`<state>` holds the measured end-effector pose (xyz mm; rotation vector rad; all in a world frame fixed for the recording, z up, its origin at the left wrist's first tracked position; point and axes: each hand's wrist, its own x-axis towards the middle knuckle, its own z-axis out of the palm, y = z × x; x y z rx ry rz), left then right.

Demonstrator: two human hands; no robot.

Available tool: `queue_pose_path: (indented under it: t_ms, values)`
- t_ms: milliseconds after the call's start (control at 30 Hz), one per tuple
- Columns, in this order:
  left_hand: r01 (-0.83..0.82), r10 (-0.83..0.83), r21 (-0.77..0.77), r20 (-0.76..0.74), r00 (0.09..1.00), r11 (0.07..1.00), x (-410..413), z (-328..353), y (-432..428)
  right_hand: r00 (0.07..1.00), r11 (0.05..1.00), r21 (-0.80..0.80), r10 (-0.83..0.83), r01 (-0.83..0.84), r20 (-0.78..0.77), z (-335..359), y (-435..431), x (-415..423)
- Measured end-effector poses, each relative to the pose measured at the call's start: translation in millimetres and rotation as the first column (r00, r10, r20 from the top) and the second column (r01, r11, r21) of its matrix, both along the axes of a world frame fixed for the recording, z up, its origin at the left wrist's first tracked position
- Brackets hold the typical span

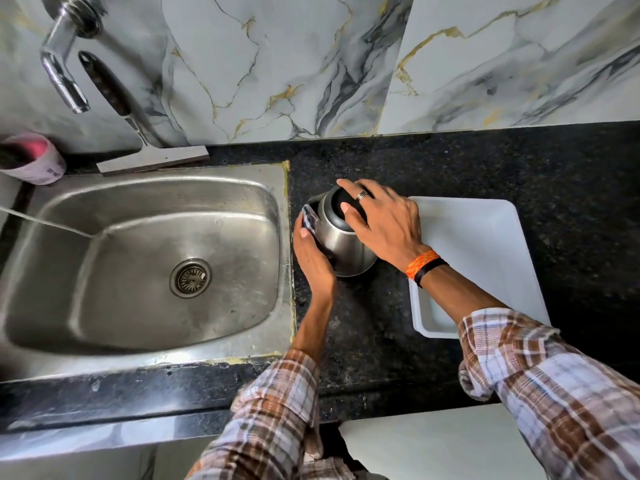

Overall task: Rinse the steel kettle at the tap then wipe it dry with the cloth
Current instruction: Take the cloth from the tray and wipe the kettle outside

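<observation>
Nearest the camera, two plaid sleeves (561,386) reaching forward over the dark speckled surface (374,334). Just past them, left hand (313,261) cupped against the left flank of the steel kettle (341,244), fingers curled around a small cloth (309,220) pressed to the metal near the spout side. Right hand (384,220) spread over the top of the kettle, palm down, fingers draped across the black lid (341,202) and clasping it from above; a ring on one finger, an orange and black band (425,266) at the wrist.

Kettle standing on the surface between the two hands, tilted slightly toward the left hand, its base touching the stone. Directly under and beyond the right forearm, a white tray (485,244), lying flat, its near-left corner partly hidden by the arm; touching the kettle or not, cannot tell.

Left of the left hand, just beside it, the steel sink (145,244) with its round drain (189,278) near the middle, basin wet-looking and streaked. Farther out, beyond the sink's far rim, a squeegee (138,133) leaning against the marbled wall (294,64), blade resting on the ledge. Far left of the hands, a pink cup (33,157) at the corner. Farthest, high on the wall above the sink, the chrome tap (64,60), spout pointing down.
</observation>
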<state>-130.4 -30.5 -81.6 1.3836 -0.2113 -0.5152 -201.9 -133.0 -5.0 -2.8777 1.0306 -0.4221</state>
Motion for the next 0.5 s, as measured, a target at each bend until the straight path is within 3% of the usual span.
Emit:
queue_pose_path:
  t_ms: [100,233,400,500]
  values:
    - [0.157,-0.149,-0.071,0.105,0.983,0.985,23,2,-1,1.000,1.000,0.005,0.007,-0.007,0.000,0,0,1]
    - [0.194,-0.188,-0.043,0.117,0.975,0.980,16,-4,5,1.000,1.000,0.001,0.008,-0.008,-0.002,0,1,0]
    - [0.260,-0.261,-0.030,-0.182,0.948,0.965,32,12,3,1.000,1.000,0.011,0.008,-0.008,0.026,2,2,0]
    - [0.400,-0.404,-0.056,-0.109,0.908,0.915,60,27,-6,0.999,1.000,0.004,0.006,-0.006,0.050,0,1,1]
